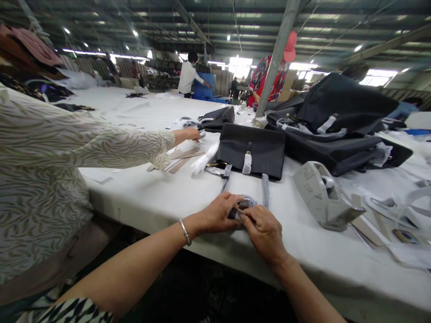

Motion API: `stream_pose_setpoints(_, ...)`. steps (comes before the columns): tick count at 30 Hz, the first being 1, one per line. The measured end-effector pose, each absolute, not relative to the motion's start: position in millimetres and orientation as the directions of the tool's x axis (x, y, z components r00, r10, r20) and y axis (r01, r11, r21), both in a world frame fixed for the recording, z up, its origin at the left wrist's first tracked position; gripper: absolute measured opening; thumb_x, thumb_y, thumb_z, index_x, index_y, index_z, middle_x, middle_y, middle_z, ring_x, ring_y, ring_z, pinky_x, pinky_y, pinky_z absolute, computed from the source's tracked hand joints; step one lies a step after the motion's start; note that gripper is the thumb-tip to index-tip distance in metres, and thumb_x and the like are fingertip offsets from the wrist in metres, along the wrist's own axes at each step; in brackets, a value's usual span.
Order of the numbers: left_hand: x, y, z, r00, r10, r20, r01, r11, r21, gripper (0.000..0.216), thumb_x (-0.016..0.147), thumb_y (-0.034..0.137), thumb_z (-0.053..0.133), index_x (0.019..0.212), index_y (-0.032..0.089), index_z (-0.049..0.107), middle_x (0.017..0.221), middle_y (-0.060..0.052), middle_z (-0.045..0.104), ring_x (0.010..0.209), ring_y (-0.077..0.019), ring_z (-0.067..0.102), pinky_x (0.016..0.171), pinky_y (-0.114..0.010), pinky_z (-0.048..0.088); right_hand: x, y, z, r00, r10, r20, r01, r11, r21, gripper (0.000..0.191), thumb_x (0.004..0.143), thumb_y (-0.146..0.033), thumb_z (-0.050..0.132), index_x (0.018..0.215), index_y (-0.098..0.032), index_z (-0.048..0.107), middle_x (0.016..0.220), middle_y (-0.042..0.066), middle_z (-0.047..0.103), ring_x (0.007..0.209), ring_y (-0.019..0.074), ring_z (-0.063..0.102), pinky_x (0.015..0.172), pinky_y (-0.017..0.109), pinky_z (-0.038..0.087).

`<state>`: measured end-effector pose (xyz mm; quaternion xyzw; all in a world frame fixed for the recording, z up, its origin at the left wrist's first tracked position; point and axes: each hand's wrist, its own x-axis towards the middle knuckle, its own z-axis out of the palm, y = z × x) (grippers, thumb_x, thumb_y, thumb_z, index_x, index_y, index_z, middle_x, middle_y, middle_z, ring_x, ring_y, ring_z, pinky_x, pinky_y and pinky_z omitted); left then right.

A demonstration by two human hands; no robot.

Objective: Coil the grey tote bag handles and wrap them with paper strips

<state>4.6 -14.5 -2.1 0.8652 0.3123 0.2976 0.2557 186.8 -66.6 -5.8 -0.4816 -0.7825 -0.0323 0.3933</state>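
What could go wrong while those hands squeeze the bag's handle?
1. The left hand and right hand both pinch the handle near the table edge. A hard tug might drag the black bag toward it.
2. The tape dispenser sits just right of the right hand, so a careless swing might bump it.
3. A co-worker's hand reaches in beside the bag, so arms may collide.

Left forearm (144, 260) and right forearm (306, 291) converge from below as the left hand (220, 214) and right hand (266, 233) meet palm-down, knuckles raised, curled fingertips pinched closed and touching.
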Motion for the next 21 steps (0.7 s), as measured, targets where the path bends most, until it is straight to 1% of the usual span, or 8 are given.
stream_pose_setpoints(4,3.4,-14.3,-2.4,0.645,0.678,0.353,0.354,-0.674,0.648,0.063,0.067,0.031,0.08,0.123,0.019,0.054,0.107,-0.008,0.056,0.1,-0.0223,0.052,0.095,-0.038,0.046,187.1,-64.0,-5.1,-0.153,0.787,0.597,0.763,0.478,-0.435,0.019,0.091,-0.028,0.053,0.078,-0.023,0.066,0.076,0.001,0.063,0.073,0.0161,0.06,0.067,0.029,0.044)
stream_pose_setpoints(8,1.4,-14.7,-1.7,0.654,0.653,0.382,0.33,-0.701,0.632,0.033,0.078,0.035,0.071,0.105,0.017,0.063,0.099,-0.006,0.054,0.1,-0.0213,0.05,0.093,-0.035,0.044,186.0,-64.3,-3.4,-0.092,0.829,0.551,0.743,0.426,-0.517,0.018,0.087,-0.03,0.055,0.073,-0.023,0.064,0.075,0.0,0.063,0.073,0.0166,0.061,0.067,0.029,0.045)
stream_pose_setpoints(10,1.0,-15.1,-0.3,0.663,0.645,0.38,0.327,-0.705,0.629,0.023,0.085,0.036,0.062,0.099,0.017,0.062,0.098,-0.006,0.054,0.098,-0.0201,0.049,0.092,-0.034,0.044,184.7,-62.9,-0.3,-0.037,0.879,0.476,0.74,0.344,-0.577,0.015,0.083,-0.031,0.059,0.071,-0.023,0.062,0.075,0.0,0.064,0.072,0.0171,0.062,0.065,0.029,0.044)
stream_pose_setpoints(12,1.6,-15.2,1.6,0.661,0.657,0.363,0.346,-0.696,0.629,0.018,0.089,0.034,0.056,0.094,0.017,0.06,0.095,-0.006,0.054,0.095,-0.0194,0.049,0.089,-0.034,0.044,183.3,-60.2,4.6,0.037,0.932,0.361,0.739,0.218,-0.638,0.01,0.078,-0.032,0.063,0.077,-0.023,0.06,0.073,-0.002,0.065,0.068,0.0168,0.062,0.062,0.029,0.043)
stream_pose_setpoints(13,2.2,-15.1,2.4,0.654,0.668,0.355,0.36,-0.688,0.63,0.017,0.089,0.033,0.054,0.092,0.017,0.059,0.094,-0.006,0.053,0.093,-0.0192,0.049,0.086,-0.033,0.044,182.9,-58.6,7.6,0.065,0.95,0.305,0.74,0.159,-0.653,0.011,0.076,-0.032,0.065,0.081,-0.023,0.059,0.072,-0.004,0.065,0.065,0.0164,0.061,0.061,0.028,0.042)
stream_pose_setpoints(16,4.5,-14.2,4.2,0.629,0.699,0.339,0.389,-0.661,0.641,0.015,0.088,0.031,0.054,0.087,0.017,0.057,0.087,-0.004,0.052,0.087,-0.0189,0.048,0.08,-0.032,0.043,182.7,-53.2,16.8,0.095,0.975,0.201,0.763,0.058,-0.644,0.021,0.073,-0.03,0.068,0.089,-0.024,0.056,0.07,-0.006,0.066,0.063,0.0154,0.061,0.059,0.027,0.039)
stream_pose_setpoints(19,6.0,-13.0,5.1,0.617,0.713,0.333,0.394,-0.647,0.653,0.013,0.085,0.029,0.055,0.089,0.017,0.059,0.084,-0.003,0.054,0.087,-0.0193,0.049,0.08,-0.032,0.042,184.4,-47.5,24.1,0.058,0.988,0.144,0.776,0.046,-0.63,0.027,0.072,-0.028,0.068,0.096,-0.025,0.055,0.069,-0.007,0.065,0.064,0.0148,0.061,0.056,0.025,0.036)
stream_pose_setpoints(21,6.8,-12.6,5.2,0.601,0.725,0.337,0.395,-0.636,0.663,0.017,0.083,0.029,0.056,0.094,0.017,0.06,0.087,-0.003,0.057,0.088,-0.02,0.05,0.082,-0.034,0.042,185.7,-43.7,26.1,0.007,0.994,0.11,0.781,0.063,-0.621,0.025,0.072,-0.027,0.067,0.094,-0.025,0.056,0.069,-0.007,0.065,0.064,0.0144,0.06,0.055,0.025,0.033)
